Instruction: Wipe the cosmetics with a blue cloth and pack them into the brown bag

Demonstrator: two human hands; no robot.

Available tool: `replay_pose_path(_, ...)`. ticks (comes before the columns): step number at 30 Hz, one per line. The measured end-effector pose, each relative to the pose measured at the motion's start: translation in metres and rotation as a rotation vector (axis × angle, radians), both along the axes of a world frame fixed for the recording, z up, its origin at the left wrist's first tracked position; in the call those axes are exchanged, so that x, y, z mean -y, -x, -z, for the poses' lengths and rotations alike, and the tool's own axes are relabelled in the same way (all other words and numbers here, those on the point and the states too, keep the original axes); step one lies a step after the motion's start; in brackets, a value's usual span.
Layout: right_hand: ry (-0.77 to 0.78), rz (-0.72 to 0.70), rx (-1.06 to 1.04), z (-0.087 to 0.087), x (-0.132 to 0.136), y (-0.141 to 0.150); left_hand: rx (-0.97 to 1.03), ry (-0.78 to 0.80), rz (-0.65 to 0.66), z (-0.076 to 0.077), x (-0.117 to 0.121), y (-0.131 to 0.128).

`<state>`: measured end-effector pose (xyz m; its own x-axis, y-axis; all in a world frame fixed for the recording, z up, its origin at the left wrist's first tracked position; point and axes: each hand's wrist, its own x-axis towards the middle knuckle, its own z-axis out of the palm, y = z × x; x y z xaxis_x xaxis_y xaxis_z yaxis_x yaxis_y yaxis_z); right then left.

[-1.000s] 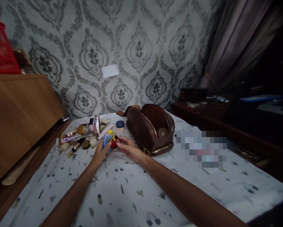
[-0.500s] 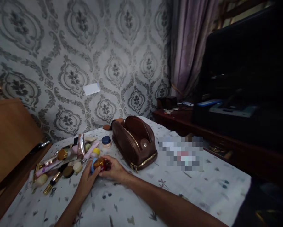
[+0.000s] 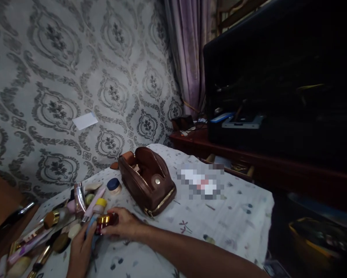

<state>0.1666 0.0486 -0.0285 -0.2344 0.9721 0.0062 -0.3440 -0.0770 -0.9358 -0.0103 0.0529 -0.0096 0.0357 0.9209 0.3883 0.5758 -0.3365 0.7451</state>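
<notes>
My right hand (image 3: 125,224) is closed around a small dark-red jar with a shiny gold lid (image 3: 104,220). Bunched in the fingers of my left hand (image 3: 80,245) is a light-blue cloth (image 3: 91,231), close against the jar's left side. Just beyond the hands lies a small jar with a yellow lid (image 3: 100,202). To the left spreads a pile of makeup, with a silvery-pink tube (image 3: 80,199), a pale pink tube (image 3: 93,204) and several brushes (image 3: 61,242). A brown cosmetic bag (image 3: 135,189) stands unzipped beyond my right hand.
A jar with a dark-blue lid (image 3: 113,184) stands left of the bag. On the patterned white cover (image 3: 234,231), a blurred-out item (image 3: 202,181) lies to the right. Further right are a reddish-brown cabinet (image 3: 187,144) and a large black screen (image 3: 277,77). A brown board (image 3: 5,204) rises at left.
The view has swung to the right, so everything sits further left. The jar has tilted between my hands and now shows its gold lid and red body. Both hands keep their holds.
</notes>
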Motion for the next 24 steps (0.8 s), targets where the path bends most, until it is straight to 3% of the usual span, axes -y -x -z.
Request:
replay_pose_path(6, 0.014, 0.004, 0.011, -0.01, 0.006, -0.004, -0.018, -0.036, -0.092, 0.015, -0.004, 0.008)
replay_pose_path(12, 0.078, -0.026, -0.084, -0.012, 0.002, -0.004, -0.054, -0.077, 0.099, 0.018, -0.004, 0.002)
replay_pose_path(17, 0.054, -0.057, -0.061, -0.013, 0.001, -0.006, -0.094, -0.061, 0.11, 0.012, -0.003, 0.0)
replay_pose_path(24, 0.049, -0.042, 0.064, -0.013, -0.001, -0.004, -0.202, -0.132, 0.186, 0.018, -0.009, 0.013)
